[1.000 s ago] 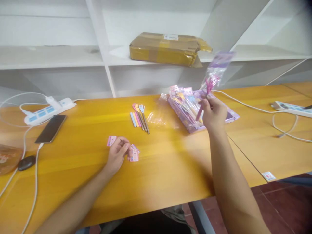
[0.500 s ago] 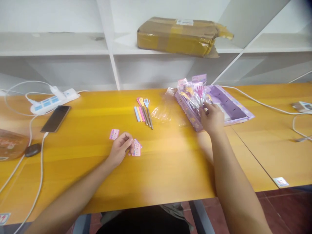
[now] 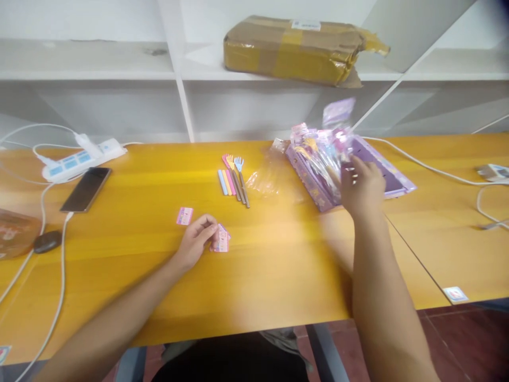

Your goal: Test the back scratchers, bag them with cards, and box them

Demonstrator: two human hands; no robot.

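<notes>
My left hand rests low over the table with its fingers closed on small pink printed cards. Another such card lies just left of it. My right hand, somewhat blurred, grips a bagged back scratcher with a pink claw head, raised above the purple display box. More wrapped back scratchers with yellow and blue heads lie in the box's left part. Unwrapped back scratchers with pink, yellow and blue claws lie mid-table, beside coloured handle tubes.
Clear plastic wrappers lie left of the box. A taped cardboard parcel sits on the shelf above. At left are a power strip, a phone, a black mouse-like object and white cables.
My right hand has moved right, lifting the bagged back scratcher up from the others in the box. My left hand stays on the cards. The view has shifted slightly.
</notes>
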